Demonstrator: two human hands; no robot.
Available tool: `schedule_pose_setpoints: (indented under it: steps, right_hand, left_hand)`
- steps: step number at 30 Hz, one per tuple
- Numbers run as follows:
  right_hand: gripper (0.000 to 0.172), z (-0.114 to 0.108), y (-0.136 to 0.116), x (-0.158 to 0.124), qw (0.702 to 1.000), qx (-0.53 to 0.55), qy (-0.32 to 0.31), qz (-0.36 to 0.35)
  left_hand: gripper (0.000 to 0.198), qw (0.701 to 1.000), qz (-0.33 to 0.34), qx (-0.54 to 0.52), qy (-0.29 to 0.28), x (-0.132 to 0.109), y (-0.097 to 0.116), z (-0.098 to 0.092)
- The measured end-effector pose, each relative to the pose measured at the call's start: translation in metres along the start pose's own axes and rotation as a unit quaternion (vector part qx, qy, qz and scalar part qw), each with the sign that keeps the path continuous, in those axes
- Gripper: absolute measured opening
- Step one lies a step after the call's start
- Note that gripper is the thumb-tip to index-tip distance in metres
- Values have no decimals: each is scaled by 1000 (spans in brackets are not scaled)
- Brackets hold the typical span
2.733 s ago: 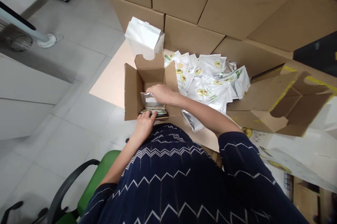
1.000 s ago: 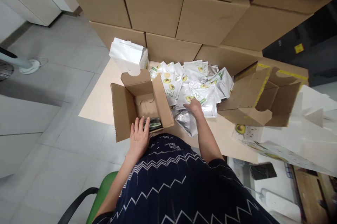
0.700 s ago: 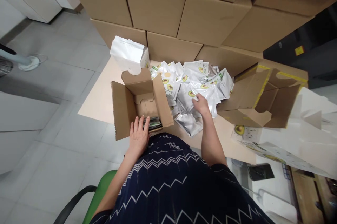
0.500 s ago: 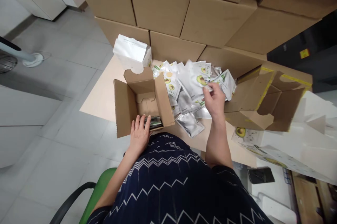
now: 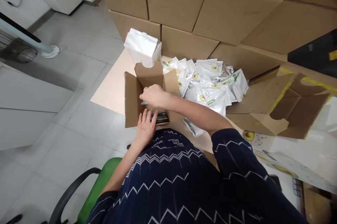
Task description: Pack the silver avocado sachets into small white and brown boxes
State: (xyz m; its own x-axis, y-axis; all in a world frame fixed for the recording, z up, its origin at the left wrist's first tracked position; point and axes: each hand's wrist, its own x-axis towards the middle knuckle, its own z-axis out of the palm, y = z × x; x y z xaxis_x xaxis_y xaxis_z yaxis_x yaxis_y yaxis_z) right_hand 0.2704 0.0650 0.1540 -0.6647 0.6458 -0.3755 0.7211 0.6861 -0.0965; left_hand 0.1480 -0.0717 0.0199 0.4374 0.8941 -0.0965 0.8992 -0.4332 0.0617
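Note:
A small open cardboard box (image 5: 132, 94) stands on the table, with several flat packets (image 5: 162, 116) upright along its near side. My left hand (image 5: 146, 124) rests over the near edge of that box, fingers stretched out against the packets. Inside the box's opening is my right hand (image 5: 154, 96), its fingers pressed together on a packet that is mostly hidden beneath it. Right of the box lies a loose pile of silvery white packets (image 5: 207, 90) with avocado pictures.
A white carton (image 5: 142, 47) stands behind the small box. Stacked cardboard boxes (image 5: 176, 1) form a wall at the back. On the right are a larger open box (image 5: 263, 97) and a white printed carton (image 5: 292, 164). A green chair (image 5: 102, 182) is at lower left.
My right hand has moved left from the pile into the small box with a packet. My left hand stays at the near edge. The camera view has shifted.

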Motion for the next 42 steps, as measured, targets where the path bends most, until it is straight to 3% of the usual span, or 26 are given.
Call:
schedule_pose_setpoints:
  steps: [3,6,9,11,15,19,23,27,29,31,32,34,35,36,38,42]
  right_hand:
    - [33,16,-7,37,994,7,-103,-46]
    - [39,41,0,58,982,53,-159,-84]
    - [59,67,16,66,971,138,-173,-86]
    - [64,79,26,67,971,153,-167,-74]
    - [41,86,36,58,972,98,-195,-82]
    - [36,90,32,44,961,108,-216,-135]
    - [33,92,26,33,956,125,-213,-158]
    - [27,80,38,7,949,221,-165,-154]
    - [26,73,57,-11,919,356,-91,-143]
    - [29,74,86,-26,859,505,44,-67]
    - [31,78,103,-32,822,556,124,5]
    - [29,97,138,-37,754,570,257,200]
    - [25,110,154,-36,734,539,285,298]
    - [20,126,167,-35,726,498,281,381]
    - [15,158,185,-28,723,448,213,481]
    - [19,208,187,-15,675,507,110,524]
  left_hand:
    - [64,1000,1,-6,5,0,-1,4]
    - [64,1000,-3,-10,8,-1,-3,8]
    - [64,1000,-3,-17,7,-3,-4,7]
    - [64,1000,-1,-24,4,-3,-4,6]
    - [68,999,-16,-32,3,-2,-4,2]
    - [76,999,-18,-23,16,-1,-4,2]
    - [72,1000,-3,-7,19,-1,-5,4]
    - [69,1000,0,-8,13,-2,-7,6]
    - [67,1000,3,-9,5,-2,-8,6]
    - [64,1000,8,-6,-5,-1,-9,5]
    - [62,1000,11,-4,-10,0,-9,5]
    - [60,1000,10,-2,-19,1,-8,4]
    - [60,1000,9,-2,-22,1,-8,4]
    - [59,1000,8,-2,-24,1,-8,4]
    - [59,1000,7,-4,-25,2,-8,4]
    - [60,1000,11,3,-26,2,-7,2]
